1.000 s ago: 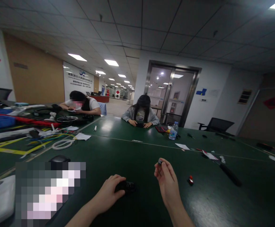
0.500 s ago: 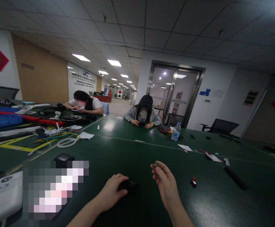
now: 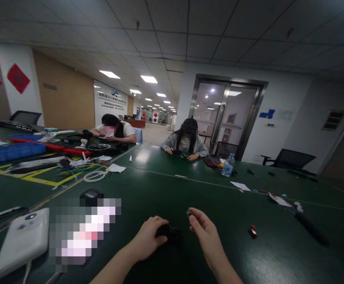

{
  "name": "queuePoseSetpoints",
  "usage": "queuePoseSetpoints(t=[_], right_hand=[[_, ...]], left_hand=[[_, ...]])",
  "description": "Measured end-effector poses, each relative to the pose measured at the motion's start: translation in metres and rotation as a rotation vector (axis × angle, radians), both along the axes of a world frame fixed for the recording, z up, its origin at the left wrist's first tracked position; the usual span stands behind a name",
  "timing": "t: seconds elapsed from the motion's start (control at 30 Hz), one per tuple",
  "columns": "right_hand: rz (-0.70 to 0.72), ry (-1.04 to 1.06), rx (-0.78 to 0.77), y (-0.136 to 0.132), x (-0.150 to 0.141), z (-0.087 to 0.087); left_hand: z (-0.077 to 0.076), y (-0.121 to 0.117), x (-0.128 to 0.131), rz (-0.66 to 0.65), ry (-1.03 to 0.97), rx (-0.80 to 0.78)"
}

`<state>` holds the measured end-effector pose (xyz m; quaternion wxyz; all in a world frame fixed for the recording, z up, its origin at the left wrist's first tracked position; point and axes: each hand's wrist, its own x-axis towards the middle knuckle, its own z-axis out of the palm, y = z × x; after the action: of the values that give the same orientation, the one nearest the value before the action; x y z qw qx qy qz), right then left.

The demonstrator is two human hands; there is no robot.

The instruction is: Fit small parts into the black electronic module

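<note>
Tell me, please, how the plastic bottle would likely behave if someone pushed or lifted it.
The bottle stands upright and is taller than wide, so a high push might tip it. Once down, its round body would probably roll. Its clear wall looks like plastic and may give when squeezed.

Dim overall, bright ceiling panels [image 3: 148,79], glare on green tabletop [image 3: 148,197], wide-angle stretching towards edges
</note>
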<state>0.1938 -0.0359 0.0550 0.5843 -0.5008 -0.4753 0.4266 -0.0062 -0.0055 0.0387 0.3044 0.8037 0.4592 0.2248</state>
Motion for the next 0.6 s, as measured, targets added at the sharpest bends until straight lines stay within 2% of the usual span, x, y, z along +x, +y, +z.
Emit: queuePoseSetpoints(t=[0.3,0.43,0.6], right_hand=[[0.136,-0.227,-0.011,-0.004,-0.015,-0.008],[0.140,-0.368,-0.045,-0.007,-0.018,-0.009],[0.136,-0.506,0.021,-0.008,-0.020,-0.011]], left_hand=[[0.002,0.000,0.000,-0.004,-0.003,0.019],[-0.004,0.002,-0.001,-0.014,-0.017,0.035],[-0.007,0.003,-0.002,-0.018,-0.022,0.035]])
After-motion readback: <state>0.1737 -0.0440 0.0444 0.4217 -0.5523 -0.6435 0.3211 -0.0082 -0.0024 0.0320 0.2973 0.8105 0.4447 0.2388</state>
